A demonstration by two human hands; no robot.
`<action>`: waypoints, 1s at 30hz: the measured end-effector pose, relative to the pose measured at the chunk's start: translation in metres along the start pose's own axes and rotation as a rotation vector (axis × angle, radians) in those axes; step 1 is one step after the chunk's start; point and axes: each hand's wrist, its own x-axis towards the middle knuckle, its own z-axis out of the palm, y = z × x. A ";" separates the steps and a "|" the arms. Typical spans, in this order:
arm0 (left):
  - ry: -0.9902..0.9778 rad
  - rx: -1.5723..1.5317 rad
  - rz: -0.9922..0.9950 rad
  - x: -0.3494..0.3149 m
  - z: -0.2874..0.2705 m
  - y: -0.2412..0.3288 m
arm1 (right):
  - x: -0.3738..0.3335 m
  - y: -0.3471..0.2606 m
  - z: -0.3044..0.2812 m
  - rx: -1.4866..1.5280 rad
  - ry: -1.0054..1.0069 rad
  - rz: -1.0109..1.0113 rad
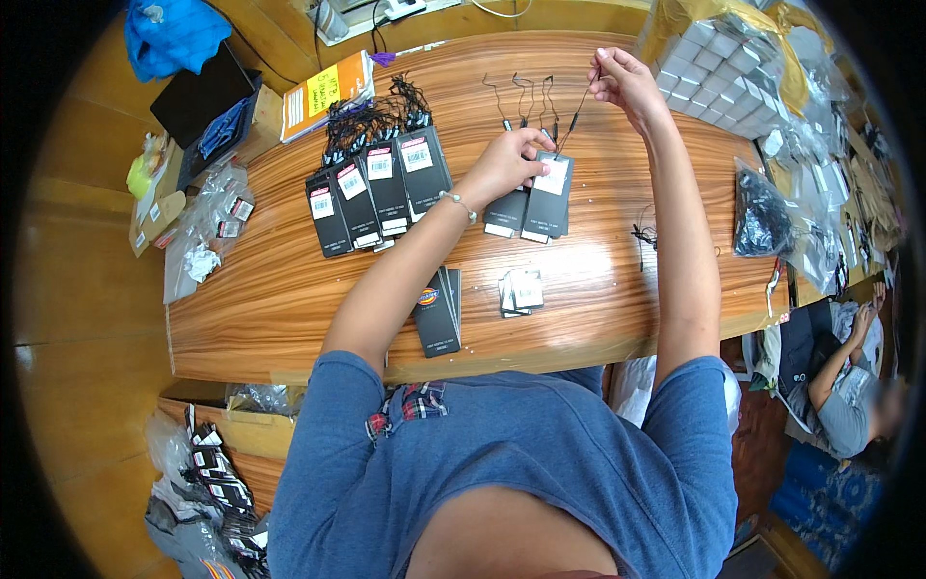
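My left hand (509, 162) is closed on the top of a black hang tag (548, 207) with a white label, at the middle of the table. Up and to the right, my right hand (625, 85) pinches the end of a thin black hang-tag string (577, 118), drawn taut from the tag's top. Beside and partly under that tag lies another black tag (503, 212), and more strings (525, 95) stretch away behind. Left of my forearm, several stacks of strung black tags (374, 188) lie in a fanned row, their strings bunched beyond them.
Near the front edge lie a small stack of black tags (440, 314) and a pile of white labels (522, 291). A few loose strings (646, 234) and a plastic bag of black strings (762, 214) are rightward. Stacked white boxes (709, 72) stand far right. Another person (844, 381) sits beyond.
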 end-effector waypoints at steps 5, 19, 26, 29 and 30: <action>0.095 0.384 0.127 0.003 0.004 -0.001 | 0.005 0.004 -0.012 -0.161 -0.046 0.017; 0.114 0.711 0.147 -0.002 0.001 0.002 | 0.025 -0.017 -0.014 -0.383 -0.136 -0.034; 0.168 0.811 0.235 -0.015 0.006 0.002 | 0.068 -0.004 -0.003 -0.686 -0.198 -0.108; 0.185 0.719 0.245 -0.043 0.000 0.017 | 0.093 0.018 0.000 -0.745 -0.238 -0.112; 0.194 0.702 0.245 -0.058 -0.003 0.025 | 0.099 0.023 0.000 -0.789 -0.258 -0.104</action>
